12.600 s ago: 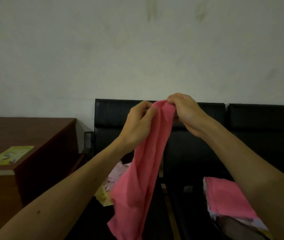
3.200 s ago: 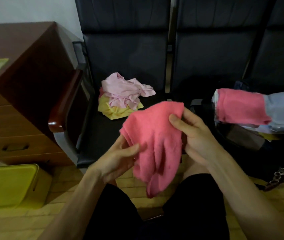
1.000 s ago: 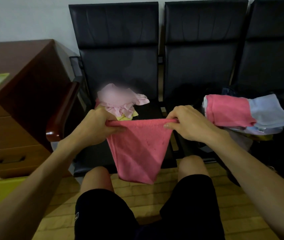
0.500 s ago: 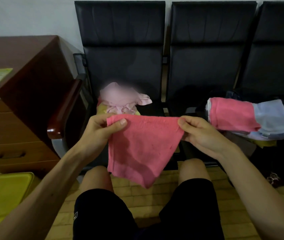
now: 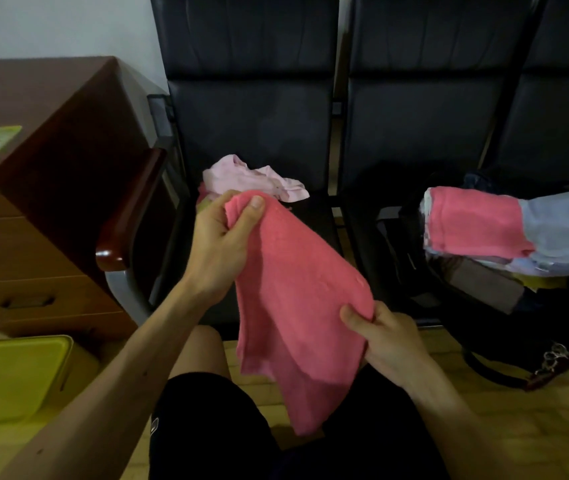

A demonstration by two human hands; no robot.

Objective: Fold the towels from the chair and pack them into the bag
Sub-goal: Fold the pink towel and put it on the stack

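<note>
Right hand (image 5: 390, 341) dropped lower, left hand (image 5: 220, 244) pinching fuzzy pink towel (image 5: 293, 299), slanted

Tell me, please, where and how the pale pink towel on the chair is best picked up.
Probably its loose corner, the flap trailing right of the crumpled pale towel onto the seat. Pinch it from above: it lies flat and free, so lifting should shake the heap open. The left hand and right hand both grip the pink towel, so free one first.
</note>
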